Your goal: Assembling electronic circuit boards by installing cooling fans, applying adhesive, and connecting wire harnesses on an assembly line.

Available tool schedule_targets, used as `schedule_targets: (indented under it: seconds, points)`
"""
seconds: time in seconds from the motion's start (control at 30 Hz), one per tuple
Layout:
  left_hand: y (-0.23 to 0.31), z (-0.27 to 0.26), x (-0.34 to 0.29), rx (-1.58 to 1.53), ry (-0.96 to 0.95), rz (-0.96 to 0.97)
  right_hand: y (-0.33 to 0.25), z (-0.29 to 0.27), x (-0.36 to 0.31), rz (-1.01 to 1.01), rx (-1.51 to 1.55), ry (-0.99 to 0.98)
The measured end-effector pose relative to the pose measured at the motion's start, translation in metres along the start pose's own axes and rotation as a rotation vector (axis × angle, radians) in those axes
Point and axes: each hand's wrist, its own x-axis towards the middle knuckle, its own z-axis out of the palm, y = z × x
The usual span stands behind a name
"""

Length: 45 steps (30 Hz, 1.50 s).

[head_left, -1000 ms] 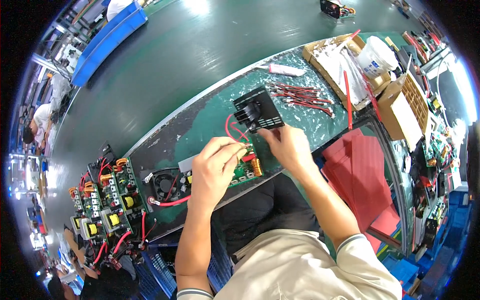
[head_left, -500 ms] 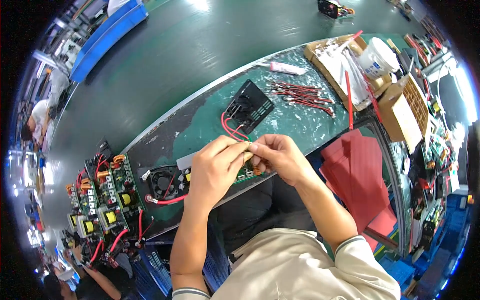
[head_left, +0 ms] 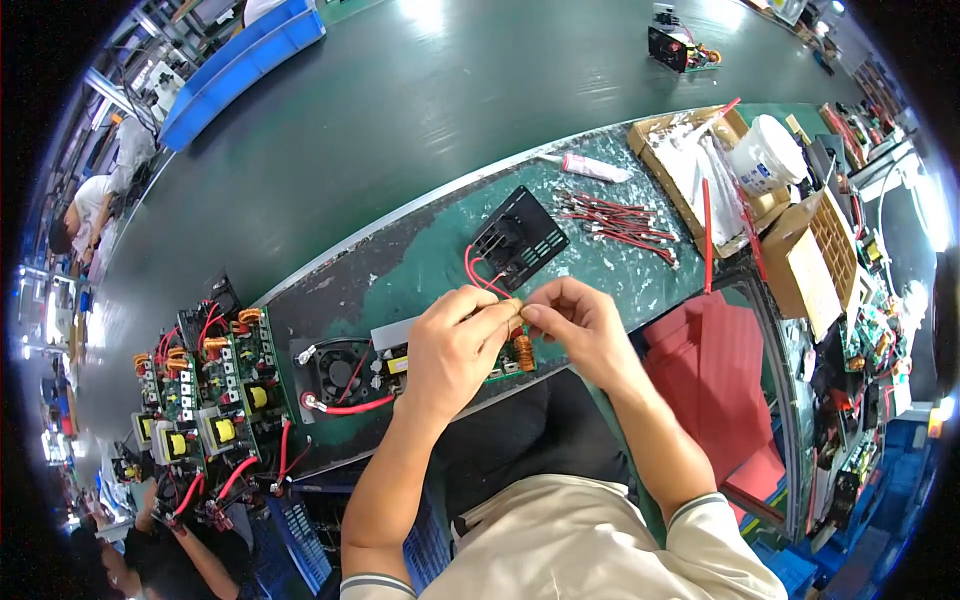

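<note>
My left hand [head_left: 462, 345] and my right hand [head_left: 578, 330] meet fingertip to fingertip over the bench, both closed in a pinch. Red wires [head_left: 478, 276] curve from a black slotted end panel [head_left: 522, 238] down to my left fingers. What lies between the fingertips is too small and covered to make out. Below and behind my hands is a green circuit board [head_left: 497, 374] with a copper coil [head_left: 524, 352], partly hidden by my left hand. A black fan [head_left: 343, 372] adjoins its left end, and a thick red cable [head_left: 350, 408] with a ring terminal runs in front.
Several red-and-black leads [head_left: 625, 225] and a white tube [head_left: 597, 168] lie beyond the panel. A cardboard tray [head_left: 655, 165] and white bucket [head_left: 768, 155] stand right. Several boards [head_left: 225, 385] crowd the left end, near another person's arm [head_left: 205, 560]. Red sheets [head_left: 705, 380] sit lower right.
The view has shifted, so the bench appears lower and further right. My hands stay pinched together, with slightly more of the coil showing beside them.
</note>
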Motion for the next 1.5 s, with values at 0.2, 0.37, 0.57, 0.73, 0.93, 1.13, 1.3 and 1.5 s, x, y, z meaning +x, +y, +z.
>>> schedule_targets:
  seconds: [0.2,0.37,0.57,0.73,0.93,1.13,1.3,1.5]
  points:
    - [0.002,-0.001,-0.006,0.071,0.047,0.045,0.004,0.004,0.0,0.058,0.027,-0.026]
    - [0.001,-0.006,-0.002,0.005,0.109,-0.012,0.02,-0.019,0.025,-0.185,-0.116,0.474]
    - [-0.008,0.003,0.003,-0.069,0.079,-0.155,0.013,-0.019,0.053,0.02,-0.272,0.145]
    - [-0.01,0.01,0.009,-0.104,0.065,-0.199,0.025,-0.017,0.05,-0.044,-0.102,0.147]
    - [-0.019,-0.009,0.01,-0.062,0.131,-0.271,0.017,-0.011,0.022,-0.34,-0.563,0.571]
    - [-0.053,-0.061,0.042,-0.127,-0.074,-0.742,0.038,0.071,-0.078,0.041,0.079,-0.259]
    - [-0.073,-0.07,0.071,-0.16,-0.374,-0.795,0.091,0.124,-0.117,1.183,0.676,-0.86]
    - [-0.074,-0.072,0.072,-0.204,-0.389,-0.868,0.104,0.144,-0.144,1.209,1.006,-1.224]
